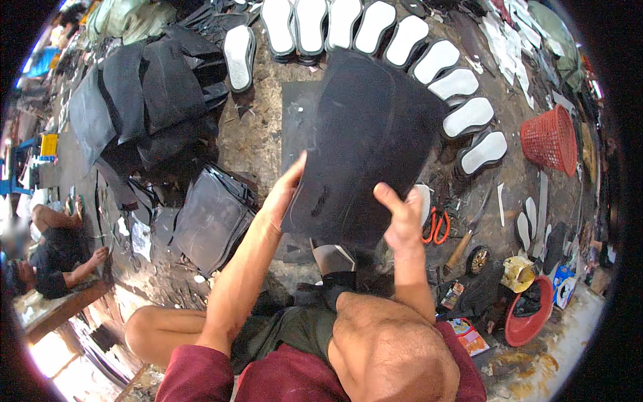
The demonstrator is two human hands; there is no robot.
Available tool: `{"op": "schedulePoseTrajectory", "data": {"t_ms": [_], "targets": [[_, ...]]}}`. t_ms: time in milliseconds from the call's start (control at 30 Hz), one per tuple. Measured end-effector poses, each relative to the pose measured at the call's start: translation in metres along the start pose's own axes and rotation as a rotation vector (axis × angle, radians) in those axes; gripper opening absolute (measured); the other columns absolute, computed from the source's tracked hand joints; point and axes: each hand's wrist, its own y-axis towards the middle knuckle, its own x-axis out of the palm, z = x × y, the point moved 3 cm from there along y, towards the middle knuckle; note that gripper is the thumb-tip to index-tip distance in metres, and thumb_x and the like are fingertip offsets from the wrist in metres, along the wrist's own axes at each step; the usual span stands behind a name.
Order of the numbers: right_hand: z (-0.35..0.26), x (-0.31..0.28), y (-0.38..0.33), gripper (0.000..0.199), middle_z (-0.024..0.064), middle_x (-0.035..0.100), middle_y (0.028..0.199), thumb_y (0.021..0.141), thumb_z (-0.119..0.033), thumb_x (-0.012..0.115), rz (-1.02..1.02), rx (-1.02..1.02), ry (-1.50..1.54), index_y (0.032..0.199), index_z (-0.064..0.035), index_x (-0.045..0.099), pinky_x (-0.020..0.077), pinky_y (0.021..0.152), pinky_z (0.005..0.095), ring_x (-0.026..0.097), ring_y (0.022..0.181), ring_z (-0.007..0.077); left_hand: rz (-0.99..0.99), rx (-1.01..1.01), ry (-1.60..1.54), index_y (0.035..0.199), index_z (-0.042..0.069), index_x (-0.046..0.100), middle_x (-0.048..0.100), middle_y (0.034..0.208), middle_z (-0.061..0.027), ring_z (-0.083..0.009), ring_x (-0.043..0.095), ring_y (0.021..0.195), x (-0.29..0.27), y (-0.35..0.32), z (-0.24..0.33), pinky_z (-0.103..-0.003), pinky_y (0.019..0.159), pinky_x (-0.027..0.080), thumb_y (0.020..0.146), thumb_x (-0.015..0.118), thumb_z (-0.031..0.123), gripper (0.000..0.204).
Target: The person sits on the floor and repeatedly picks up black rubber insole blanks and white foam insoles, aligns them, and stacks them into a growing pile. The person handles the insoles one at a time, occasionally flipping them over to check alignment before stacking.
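Your left hand [287, 193], half-curled, holds the sheet [372, 130]; your right hand [402, 221], thumb uppermost, holds the edge opposite. Expect light, flexible material; support both edges.

no lettering is legible; the print on the flat, multicoloured rectangular packet [470, 337] and the blue-and-white packet [564, 286], near right, is too small to read.

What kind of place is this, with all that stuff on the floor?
Probably a shoe-making workshop. You can tell from the curved row of white-topped soles, the big black sheet being held, and the orange-handled scissors lying nearby.
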Motion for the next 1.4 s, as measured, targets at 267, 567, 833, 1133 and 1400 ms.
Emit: {"op": "schedulePoseTrajectory", "data": {"t_ms": [267,567,833,1133,1400], "targets": [[-0.035,0.011,0.036,0.066,0.0144,0.061,0.130,0.081,-0.007,0.079,-0.164,0.142,-0.059,0.139,0.0016,0.049,0.0472,0.098,0.0368,0.061,0.112,0.0233,-0.284,0.105,0.412,0.122,-0.001,0.062,0.070,0.111,-0.0060,-0.0150,0.067,0.098,0.015,-0.035,0.006,-0.030,0.086,0.054,0.091,0.072,0.022,0.041],[-0.024,0.030,-0.015,0.037,0.0194,0.067,0.120,0.085,-0.013,0.074,-0.337,-0.888,-0.998,0.119,-0.0020,0.068,0.0560,0.087,0.0337,0.069,0.107,0.0307,0.111,0.318,0.573,0.140,-0.002,0.051,0.064,0.128,-0.0140,-0.0239,0.063,0.115,0.047,-0.066,0.007,-0.033,0.089,0.054,0.102,0.056,0.030,0.050],[0.032,-0.093,0.052,0.067,0.0224,0.059,0.133,0.090,-0.031,0.072,0.383,-0.286,-0.954,0.144,-0.0015,0.045,0.0475,0.097,0.0405,0.059,0.120,0.0326,-0.408,1.420,0.785,0.082,0.004,0.074,0.075,0.092,-0.0111,-0.0264,0.071,0.085,0.144,-0.181,-0.005,-0.045,0.081,0.056,0.102,0.050,0.032,0.042],[0.047,-0.138,0.018,0.086,0.0195,0.048,0.144,0.073,-0.045,0.080,0.436,0.018,-1.879,0.147,-0.0210,0.043,0.0508,0.092,0.0523,0.055,0.120,0.0415,0.054,1.239,0.813,0.104,0.001,0.071,0.071,0.104,-0.0204,-0.0330,0.070,0.099,0.071,-0.122,0.059,-0.036,0.092,0.053,0.089,0.067,0.016,0.021],[-0.095,-0.034,0.020,0.082,0.0170,0.042,0.149,0.076,-0.005,0.067,0.069,-0.473,-0.656,0.152,-0.0003,0.035,0.0399,0.109,0.0409,0.050,0.130,0.0300,0.671,0.829,1.725,0.134,-0.006,0.053,0.057,0.129,-0.0317,-0.0388,0.060,0.118,-0.137,0.028,-0.003,-0.041,0.099,0.048,0.084,0.071,0.018,0.058]]}}
